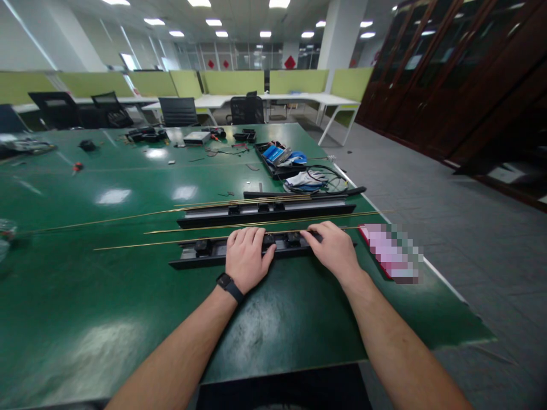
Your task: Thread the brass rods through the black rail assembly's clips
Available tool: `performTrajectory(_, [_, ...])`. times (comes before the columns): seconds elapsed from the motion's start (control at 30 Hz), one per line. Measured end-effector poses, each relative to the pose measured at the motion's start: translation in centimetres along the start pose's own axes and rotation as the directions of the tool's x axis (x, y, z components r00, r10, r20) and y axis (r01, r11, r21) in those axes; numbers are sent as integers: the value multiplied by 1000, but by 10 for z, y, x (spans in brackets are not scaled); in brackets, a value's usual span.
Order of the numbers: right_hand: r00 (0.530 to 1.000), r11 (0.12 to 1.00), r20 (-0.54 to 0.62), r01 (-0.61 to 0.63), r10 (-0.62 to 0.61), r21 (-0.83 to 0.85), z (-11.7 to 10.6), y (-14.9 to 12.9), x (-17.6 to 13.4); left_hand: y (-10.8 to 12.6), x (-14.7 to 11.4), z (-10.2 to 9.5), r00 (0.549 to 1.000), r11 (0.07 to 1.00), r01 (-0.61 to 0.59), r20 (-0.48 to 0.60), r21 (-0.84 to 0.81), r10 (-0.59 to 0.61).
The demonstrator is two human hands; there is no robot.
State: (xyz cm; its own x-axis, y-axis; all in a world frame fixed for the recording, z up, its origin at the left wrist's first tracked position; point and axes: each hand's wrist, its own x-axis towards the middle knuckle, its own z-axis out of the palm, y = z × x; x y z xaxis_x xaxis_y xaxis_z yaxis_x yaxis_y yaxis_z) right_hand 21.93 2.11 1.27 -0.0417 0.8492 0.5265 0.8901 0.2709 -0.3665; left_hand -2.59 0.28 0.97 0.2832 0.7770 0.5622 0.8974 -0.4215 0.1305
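Observation:
A black channel rail [213,261] with a grey inner face lies crosswise on the table, with several small black blocks [203,246] inside it. A thin brass-coloured rod [128,246] runs along its far edge and sticks out past both ends. My left hand [248,256], with a black watch on the wrist, wraps over the middle of the rail, fingers at the far edge and thumb by a block. My right hand [335,247] is closed at the rail's right part, thumb and fingers at the rod along the far edge; the fingertips are partly hidden.
Behind lie a second black rail [265,216] and more thin rods [205,229]. A blurred pink flat object [387,250] is at the right. Farther back sit gloves [305,180], a black tray [269,165] and tools. The green table [106,307] ends at the right edge.

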Motion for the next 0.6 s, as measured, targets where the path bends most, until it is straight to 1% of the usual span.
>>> performTrajectory(0.6, [1000, 1000, -4, 3, -3, -9, -1, 0, 1, 0, 0, 0, 1000, 1000, 1, 3, 0, -1])
